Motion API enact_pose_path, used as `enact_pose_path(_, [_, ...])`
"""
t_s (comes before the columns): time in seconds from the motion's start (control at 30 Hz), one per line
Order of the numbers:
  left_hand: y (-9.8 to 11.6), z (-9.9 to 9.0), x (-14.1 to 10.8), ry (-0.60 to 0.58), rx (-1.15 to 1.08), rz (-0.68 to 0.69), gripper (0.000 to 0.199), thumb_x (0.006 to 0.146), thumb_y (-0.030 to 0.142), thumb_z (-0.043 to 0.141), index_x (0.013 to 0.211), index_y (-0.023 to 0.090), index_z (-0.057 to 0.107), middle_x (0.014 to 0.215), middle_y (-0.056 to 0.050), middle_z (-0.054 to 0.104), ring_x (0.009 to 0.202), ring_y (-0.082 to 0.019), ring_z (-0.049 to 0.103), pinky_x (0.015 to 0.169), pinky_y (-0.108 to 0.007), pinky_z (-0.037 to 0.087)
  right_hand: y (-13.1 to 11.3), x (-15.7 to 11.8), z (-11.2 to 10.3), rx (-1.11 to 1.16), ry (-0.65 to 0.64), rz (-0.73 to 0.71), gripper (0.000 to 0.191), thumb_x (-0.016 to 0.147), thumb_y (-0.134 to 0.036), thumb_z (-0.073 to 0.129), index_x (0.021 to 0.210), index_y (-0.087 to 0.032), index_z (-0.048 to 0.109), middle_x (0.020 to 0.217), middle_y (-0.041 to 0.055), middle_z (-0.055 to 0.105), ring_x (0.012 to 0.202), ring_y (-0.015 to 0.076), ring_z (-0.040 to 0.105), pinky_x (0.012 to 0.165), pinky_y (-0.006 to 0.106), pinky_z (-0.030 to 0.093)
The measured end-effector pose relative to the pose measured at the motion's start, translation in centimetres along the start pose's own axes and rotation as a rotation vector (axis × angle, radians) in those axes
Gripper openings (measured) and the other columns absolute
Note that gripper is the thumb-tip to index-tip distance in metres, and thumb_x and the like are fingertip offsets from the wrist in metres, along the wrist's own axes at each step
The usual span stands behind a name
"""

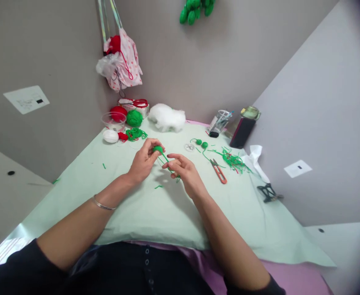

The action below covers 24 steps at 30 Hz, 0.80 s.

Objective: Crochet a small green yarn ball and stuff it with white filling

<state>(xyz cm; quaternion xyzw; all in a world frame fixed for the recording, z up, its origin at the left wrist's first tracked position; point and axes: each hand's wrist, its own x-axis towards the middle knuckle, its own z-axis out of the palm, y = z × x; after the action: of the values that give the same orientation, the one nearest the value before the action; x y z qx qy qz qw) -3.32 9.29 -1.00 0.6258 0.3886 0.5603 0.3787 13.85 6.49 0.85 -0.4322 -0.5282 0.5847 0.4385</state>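
Holding a small green ball (157,149) over a pale green cloth (130,223)

Gripping the ball between thumb and fingers of the left hand (143,160), near the middle of the cloth. Bending the fingers of the right hand (184,171) close about a green strand (165,157) running from the ball, with the index finger stretched leftward; cannot tell whether the fingertips pinch the strand or merely guide it. Wearing a silver bangle (103,204) on the left wrist.

Facing, to the right, a pair of tiny green balls (204,145) near a clear round dish (189,147), then orange-handled snips (219,172) just beside a heap of green and red yarn scraps (235,159). Beyond these, having a clear cup (221,121) and a dark phone (242,132) propped against a jar (251,112).

Facing, at the far edge, a lump of white stuffing (166,116), and to its left a round of green yarn (134,118), a white ball (110,136) and red-handled scissors (141,103) lying on a box (141,110)
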Motion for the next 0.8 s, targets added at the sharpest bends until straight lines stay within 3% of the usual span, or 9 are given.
enact_pose_path(0.1, [0.1, -1.3, 1.0, 0.089, 0.024, 0.017, 0.024, 0.094, 0.029, 0.055, 0.116, 0.020, 0.058, 0.111, -0.008, 0.068, 0.099, -0.020, 0.068, 0.094, -0.037, 0.053, -0.5, -0.3, -0.8, -0.059, -0.072, 0.059, 0.043, 0.079, -0.047, 0.074, 0.112, -0.020, 0.067, 0.085, 0.0027, 0.075, 0.068, 0.0125, 0.051, 0.056, 0.024, 0.038])
enact_pose_path(0.23, [-0.1, -3.5, 2.2, 0.187, 0.086, 0.019, 0.020, 0.093, 0.027, 0.056, 0.109, 0.018, 0.064, 0.109, -0.008, 0.070, 0.091, -0.019, 0.069, 0.092, -0.037, 0.053, -1.6, -1.7, -0.4, -0.225, -0.230, -0.002, 0.039, 0.092, -0.050, 0.063, 0.114, -0.018, 0.069, 0.065, -0.0036, 0.064, 0.054, 0.0091, 0.034, 0.053, 0.025, 0.029])
enact_pose_path(0.33, [-0.2, -4.6, 2.6, 0.212, 0.104, 0.016, 0.018, 0.092, 0.024, 0.056, 0.106, 0.019, 0.066, 0.104, -0.005, 0.072, 0.084, -0.017, 0.068, 0.088, -0.036, 0.053, -2.3, -2.9, 0.5, -0.309, -0.238, -0.117, 0.041, 0.100, -0.050, 0.053, 0.122, -0.017, 0.066, 0.061, -0.0045, 0.061, 0.056, 0.0100, 0.038, 0.057, 0.026, 0.032])
enact_pose_path(0.47, [-0.6, -5.2, 2.9, 0.232, 0.082, -0.014, 0.014, 0.092, 0.021, 0.056, 0.101, 0.019, 0.067, 0.103, -0.005, 0.074, 0.078, -0.015, 0.066, 0.081, -0.032, 0.056, -2.7, -4.1, 1.5, -0.358, -0.211, -0.168, 0.041, 0.101, -0.046, 0.054, 0.129, -0.017, 0.062, 0.058, -0.0065, 0.058, 0.057, 0.0104, 0.045, 0.063, 0.026, 0.038])
enact_pose_path(0.63, [-2.4, -7.3, 4.1, 0.311, 0.039, -0.109, 0.014, 0.097, 0.021, 0.057, 0.107, 0.016, 0.066, 0.103, -0.005, 0.073, 0.079, -0.015, 0.067, 0.078, -0.033, 0.059, -2.8, -6.3, 0.2, -0.333, -0.239, -0.222, 0.030, 0.104, -0.041, 0.052, 0.116, -0.021, 0.071, 0.053, -0.0078, 0.053, 0.051, 0.0080, 0.045, 0.058, 0.023, 0.038])
enact_pose_path(0.8, [-3.9, -10.4, 5.2, 0.371, 0.004, -0.214, 0.037, 0.099, 0.036, 0.066, 0.129, 0.016, 0.063, 0.128, -0.011, 0.067, 0.108, -0.025, 0.068, 0.090, -0.046, 0.060, -3.6, -8.0, -2.5, -0.212, -0.606, -0.312, 0.026, 0.104, -0.033, 0.055, 0.102, -0.021, 0.078, 0.055, -0.0043, 0.058, 0.045, 0.0066, 0.052, 0.053, 0.021, 0.040])
